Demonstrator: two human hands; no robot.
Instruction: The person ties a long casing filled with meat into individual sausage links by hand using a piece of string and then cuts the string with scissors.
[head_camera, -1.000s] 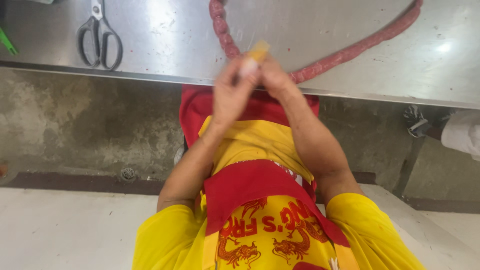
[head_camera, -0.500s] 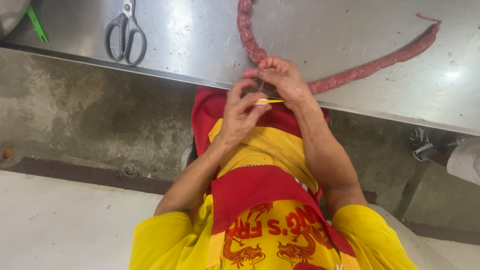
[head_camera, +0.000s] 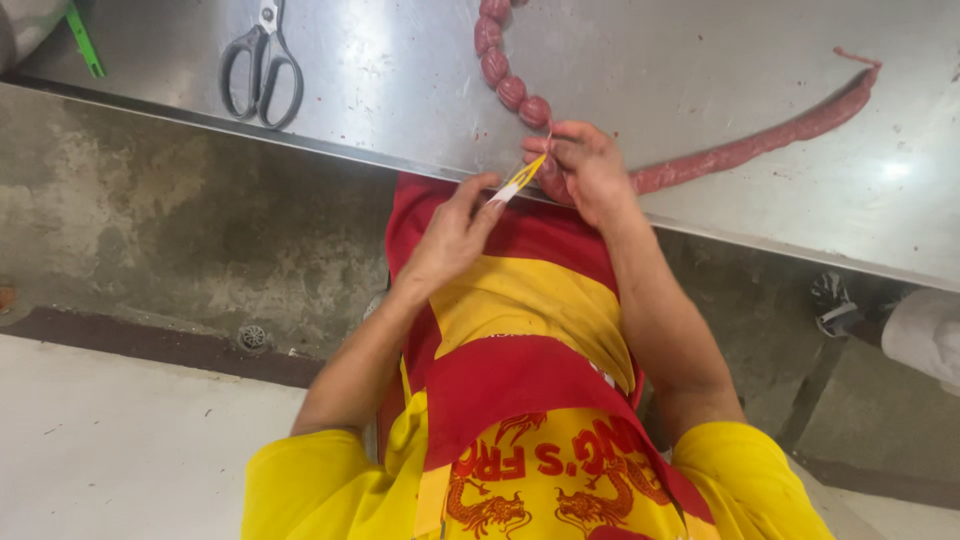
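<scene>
A long reddish sausage rope (head_camera: 760, 145) lies on the steel table (head_camera: 400, 70); its near part is divided into several short round links (head_camera: 505, 75) that run to the top edge. My right hand (head_camera: 585, 165) is closed on the sausage at the table's front edge, where the links meet the undivided part. My left hand (head_camera: 455, 230) pinches a yellow and white string (head_camera: 520, 180) that runs up taut to the fingers of the right hand. Whether the string goes round the sausage is hidden by the fingers.
Scissors with dark handles (head_camera: 262, 60) lie on the table at the left. A green strip (head_camera: 84, 40) shows at the far left corner. Below the table are a concrete wall, a floor drain (head_camera: 253, 336) and a pale floor. I wear a red and yellow apron.
The view has shifted, so the table's things sit lower and more to the right. My hands have parted: the left has drawn the string down and left, the right stays on the sausage.
</scene>
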